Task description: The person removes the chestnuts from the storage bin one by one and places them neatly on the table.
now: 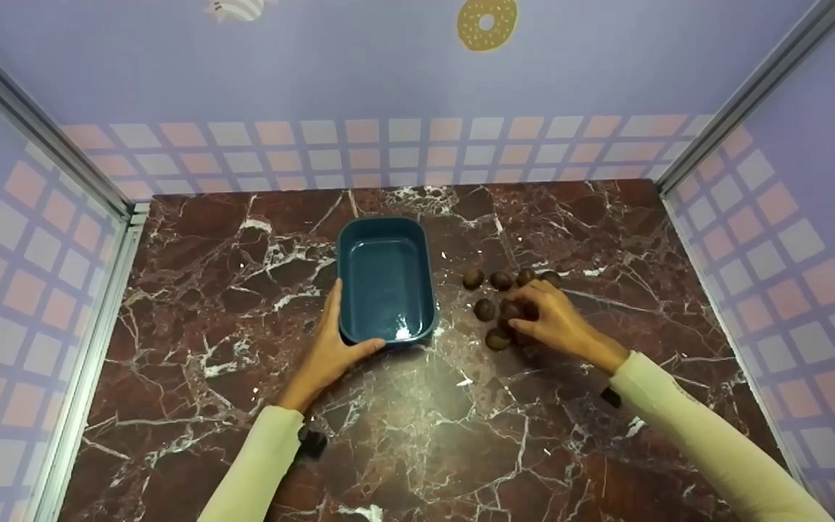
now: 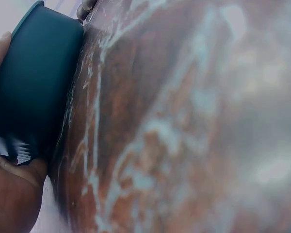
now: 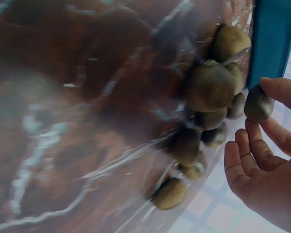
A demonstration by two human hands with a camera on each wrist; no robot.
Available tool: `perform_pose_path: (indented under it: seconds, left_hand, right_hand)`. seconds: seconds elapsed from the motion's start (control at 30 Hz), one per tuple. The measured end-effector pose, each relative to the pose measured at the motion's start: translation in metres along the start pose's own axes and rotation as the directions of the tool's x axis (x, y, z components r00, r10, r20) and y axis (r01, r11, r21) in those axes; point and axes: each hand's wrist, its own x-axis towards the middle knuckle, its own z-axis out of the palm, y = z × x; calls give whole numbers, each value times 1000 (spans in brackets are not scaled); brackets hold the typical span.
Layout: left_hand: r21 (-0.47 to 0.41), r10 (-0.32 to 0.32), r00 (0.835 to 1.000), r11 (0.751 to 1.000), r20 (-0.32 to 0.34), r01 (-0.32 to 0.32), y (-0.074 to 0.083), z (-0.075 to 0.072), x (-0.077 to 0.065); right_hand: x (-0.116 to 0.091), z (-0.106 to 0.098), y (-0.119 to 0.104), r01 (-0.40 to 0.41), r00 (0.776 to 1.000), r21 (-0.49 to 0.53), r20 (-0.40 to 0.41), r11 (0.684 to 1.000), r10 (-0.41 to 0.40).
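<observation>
A deep teal rectangular dish (image 1: 387,283) with rounded corners stands on the table. My left hand (image 1: 334,348) holds it by its near left corner, fingers along the left side and thumb at the near end; the left wrist view shows the dish's outer wall (image 2: 41,73) close up. To the right of the dish lie several small, round, brown fruit-like pieces (image 1: 484,310). Over this group, my right hand (image 1: 555,319) pinches one round brown piece (image 3: 258,103) between thumb and fingertips. Its other fingers are loosely bent. The hand hides part of the group in the head view.
A dark red marbled tabletop (image 1: 229,406) with white veins carries everything. Purple panels with pink and white squares (image 1: 403,130) border its back and both sides, with metal rails (image 1: 91,348) at the corners. Dark wrist straps (image 1: 312,442) show at the sleeves.
</observation>
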Motion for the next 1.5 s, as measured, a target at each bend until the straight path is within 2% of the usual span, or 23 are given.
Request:
perform_pose_path:
  seconds: [0.3,0.57,0.97,1.27,1.4,1.5]
  left_hand:
    - [-12,0,1000,1000,-1,0,1,0,1]
    - [8,-13,1000,1000,-14,14,1,-2,-2]
    - [11,-20,999,1000,-28,20,2,-2,-4]
    - [-2,-24,1000,1000,-3,24,2,2,2]
    - [-16,2,1000,1000,20,-2,3,3,4]
    - [5,39,999,999,25,-39,4,-3,5]
  right_hand:
    - [-27,-8,17,-66,996,16,-53,998,67]
    - [-41,-8,34,-138,989,30,-47,990,139]
    - [-50,-1,45,-155,987,9,-39,988,155]
    - [-61,-5,48,-218,974,23,-57,976,219]
    - [-60,-14,46,-226,969,49,-89,973,230]
    - [-58,-23,46,-227,967,45,-112,973,231]
